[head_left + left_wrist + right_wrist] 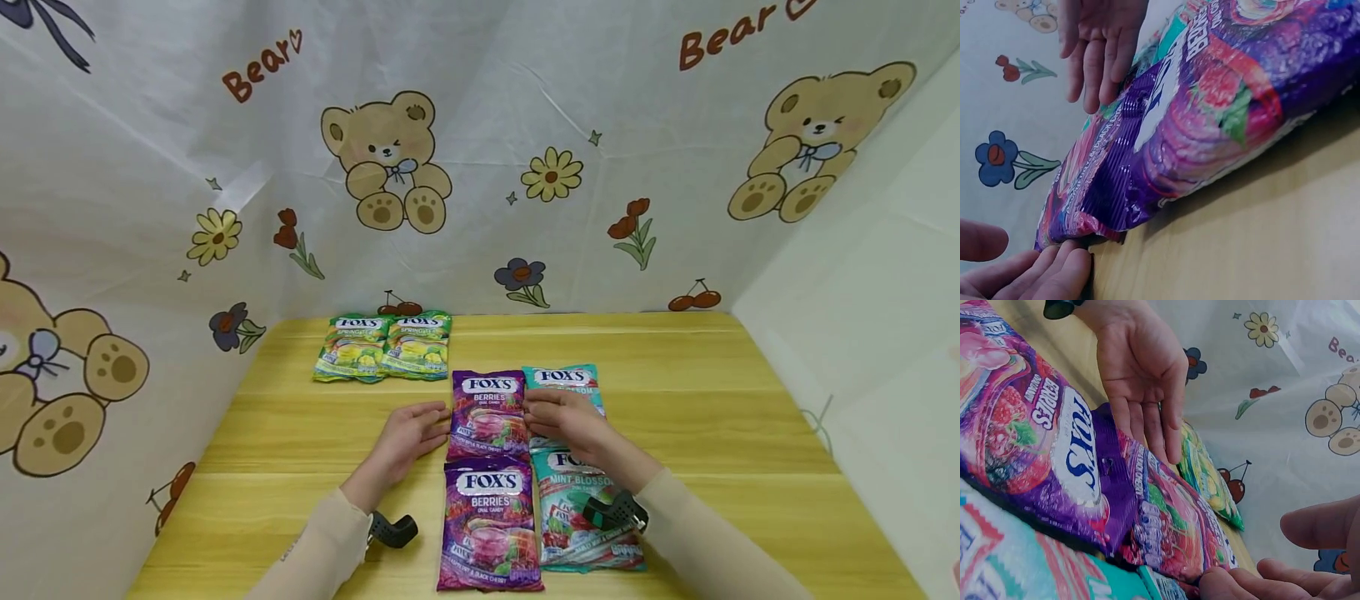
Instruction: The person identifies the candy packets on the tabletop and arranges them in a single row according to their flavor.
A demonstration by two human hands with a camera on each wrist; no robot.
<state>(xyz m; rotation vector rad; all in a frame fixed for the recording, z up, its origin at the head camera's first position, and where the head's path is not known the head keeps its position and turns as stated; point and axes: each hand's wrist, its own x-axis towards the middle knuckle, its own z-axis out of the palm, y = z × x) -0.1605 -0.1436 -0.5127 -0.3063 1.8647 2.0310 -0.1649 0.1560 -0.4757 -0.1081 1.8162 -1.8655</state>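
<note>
Two purple Fox's Berries candy bags lie one behind the other, the far bag (487, 415) and the near bag (491, 525). My left hand (408, 435) has its extended fingers against the far bag's left edge. On the opposite side, my right hand (566, 421) reaches over the far teal Mint Blossom bag (562, 377), fingertips at the purple bag's right edge. Its fingers look straight and loosely together. The near teal bag (585, 533) lies under my right wrist. In the right wrist view, the left palm (1141, 356) faces the purple bags.
Two green-and-yellow Spring Tea candy bags (352, 348) lie side by side at the back left of the wooden table (720, 417). A white cloth (480, 125) printed with bears and flowers rises behind the table. Both wrists carry small black devices (393, 531).
</note>
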